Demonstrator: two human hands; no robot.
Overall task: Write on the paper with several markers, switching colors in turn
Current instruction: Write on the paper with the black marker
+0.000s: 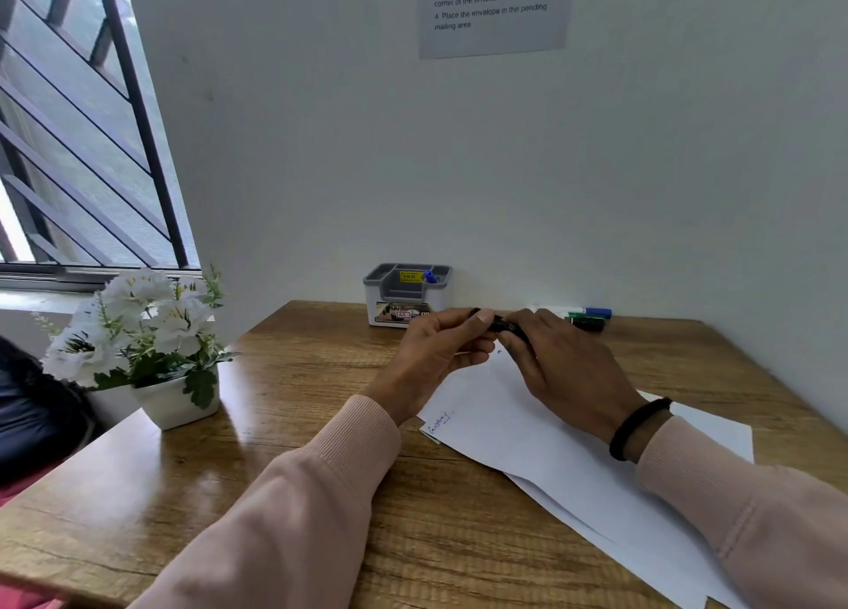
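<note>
Holding a black marker [498, 323] above the paper [518, 420], your left hand [436, 356] and right hand [560, 360] each close fingers around one end. A short blue word sits at the paper's left corner. Blue marker [596, 311] and green marker [585, 321] lie by the wall, right of the organizer [406, 294], on the table [293, 406].

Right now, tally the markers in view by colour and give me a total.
Black marker, held between the left hand and right hand: 1
Blue markers, one in the organizer, one by the wall: 2
Green marker on the table: 1
Total: 4
</note>
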